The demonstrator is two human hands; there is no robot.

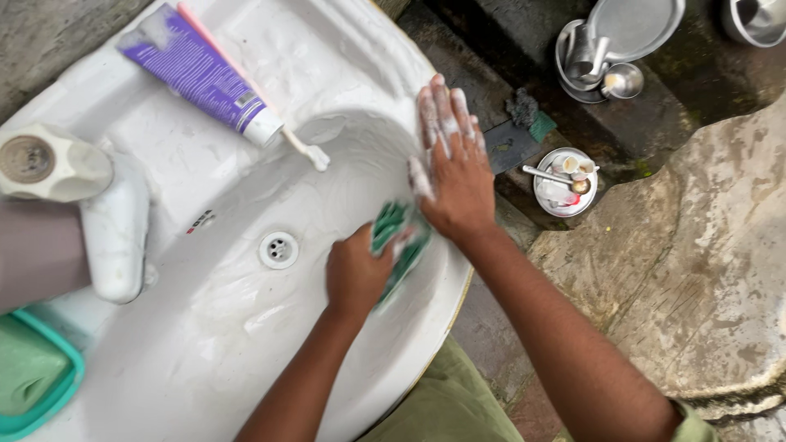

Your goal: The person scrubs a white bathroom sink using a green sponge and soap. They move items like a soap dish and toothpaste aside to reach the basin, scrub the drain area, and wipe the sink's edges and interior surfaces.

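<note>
L hand (357, 274) curled into a fist, fingers closed tight, wrist bent a bit, forearm coming up from the lower edge. R hand (453, 164) flat & open, fingers (438, 110) together and stretched fwd (whitish foam on them), palm down, R forearm running diagonally from lower right.

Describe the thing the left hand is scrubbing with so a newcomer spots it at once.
Start at the white washbasin that fills the left of the view, and find its round drain. Right of the drain, the left hand grips a green scrubbing pad against the soapy inner wall, just below the foam-covered right hand. It is the only green thing inside the bowl.
</note>
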